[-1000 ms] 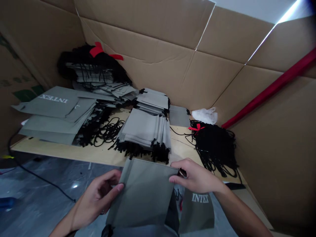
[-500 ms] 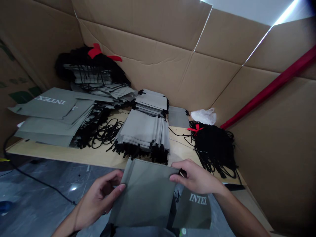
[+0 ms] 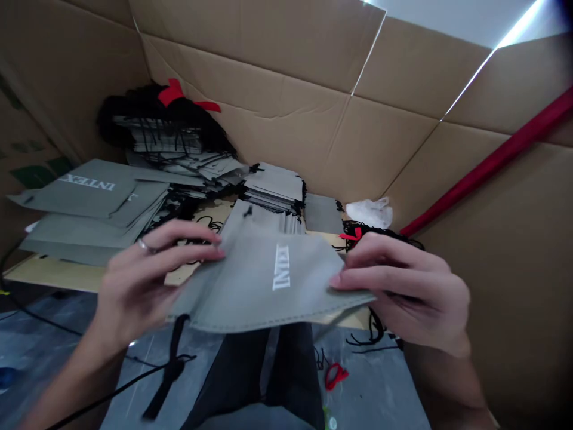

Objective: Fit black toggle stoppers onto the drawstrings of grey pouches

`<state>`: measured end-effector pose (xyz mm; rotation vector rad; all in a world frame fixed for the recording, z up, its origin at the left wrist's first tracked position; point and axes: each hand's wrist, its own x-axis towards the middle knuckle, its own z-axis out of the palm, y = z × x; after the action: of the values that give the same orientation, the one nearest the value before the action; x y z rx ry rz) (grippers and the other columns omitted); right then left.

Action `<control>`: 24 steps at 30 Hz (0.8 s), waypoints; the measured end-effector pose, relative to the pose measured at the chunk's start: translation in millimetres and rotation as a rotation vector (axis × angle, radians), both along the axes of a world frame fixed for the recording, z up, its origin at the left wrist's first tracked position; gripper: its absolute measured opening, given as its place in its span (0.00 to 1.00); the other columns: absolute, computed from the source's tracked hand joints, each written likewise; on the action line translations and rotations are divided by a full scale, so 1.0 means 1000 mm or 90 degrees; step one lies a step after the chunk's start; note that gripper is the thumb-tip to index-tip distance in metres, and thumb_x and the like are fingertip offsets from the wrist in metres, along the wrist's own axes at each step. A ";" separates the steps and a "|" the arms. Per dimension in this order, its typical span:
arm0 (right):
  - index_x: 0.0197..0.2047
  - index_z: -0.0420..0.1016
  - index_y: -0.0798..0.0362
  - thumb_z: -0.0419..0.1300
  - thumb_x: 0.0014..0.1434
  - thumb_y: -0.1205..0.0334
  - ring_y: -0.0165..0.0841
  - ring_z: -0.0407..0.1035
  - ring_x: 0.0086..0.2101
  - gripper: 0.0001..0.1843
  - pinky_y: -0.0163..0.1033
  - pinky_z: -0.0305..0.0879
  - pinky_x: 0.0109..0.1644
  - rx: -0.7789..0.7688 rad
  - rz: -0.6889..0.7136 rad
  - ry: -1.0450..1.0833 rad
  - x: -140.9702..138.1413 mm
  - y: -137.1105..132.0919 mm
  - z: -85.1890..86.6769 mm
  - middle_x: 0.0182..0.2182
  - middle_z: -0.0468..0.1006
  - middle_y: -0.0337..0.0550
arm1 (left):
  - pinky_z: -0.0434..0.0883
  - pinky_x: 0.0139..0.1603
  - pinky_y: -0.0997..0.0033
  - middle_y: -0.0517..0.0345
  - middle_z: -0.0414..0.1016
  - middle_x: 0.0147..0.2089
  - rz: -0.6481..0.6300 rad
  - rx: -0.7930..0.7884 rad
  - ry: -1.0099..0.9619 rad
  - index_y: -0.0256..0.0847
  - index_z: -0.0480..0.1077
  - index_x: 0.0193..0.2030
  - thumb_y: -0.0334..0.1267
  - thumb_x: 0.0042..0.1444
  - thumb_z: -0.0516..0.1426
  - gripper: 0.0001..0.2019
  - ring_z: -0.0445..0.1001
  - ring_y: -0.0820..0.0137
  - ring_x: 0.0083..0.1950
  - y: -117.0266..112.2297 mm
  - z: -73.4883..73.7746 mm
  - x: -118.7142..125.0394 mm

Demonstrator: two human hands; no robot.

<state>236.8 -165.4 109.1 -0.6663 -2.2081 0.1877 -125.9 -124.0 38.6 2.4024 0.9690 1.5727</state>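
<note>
A grey drawstring pouch (image 3: 242, 292) with white INTEX lettering is stretched between my two hands, turned so the letters run sideways. My left hand (image 3: 143, 269), with a ring on one finger, grips its left end, where a knotted black cord (image 3: 172, 370) hangs down. At the opposite end, my right hand (image 3: 412, 286) pinches the fabric between thumb and fingers. Just beyond the held pouch lies a stack of grey pouches (image 3: 262, 224), partly covered by it.
More grey pouches (image 3: 71, 233) lie to the left. Behind them is a corded pile with a red ribbon (image 3: 172, 92). A second stack (image 3: 277, 182), a white plastic bag (image 3: 369, 212) and black cords (image 3: 380, 229) sit farther back. Cardboard walls (image 3: 268, 77) enclose the table.
Both hands have risen and moved forward from near the lap. The plain grey face they held before has given way to a printed side turned sideways. The printed pouch low at right is gone.
</note>
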 end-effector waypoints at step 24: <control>0.55 0.84 0.53 0.56 0.78 0.74 0.40 0.67 0.47 0.16 0.42 0.54 0.32 0.141 -0.031 -0.573 -0.019 0.141 -0.096 0.45 0.83 0.48 | 0.79 0.64 0.51 0.47 0.85 0.54 -0.076 -0.070 0.301 0.43 0.84 0.47 0.33 0.65 0.54 0.16 0.81 0.54 0.59 0.162 -0.071 -0.015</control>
<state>217.8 -24.8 12.9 -0.7669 -2.9893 -0.4714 -140.7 38.2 -32.1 2.7494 0.9231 0.9003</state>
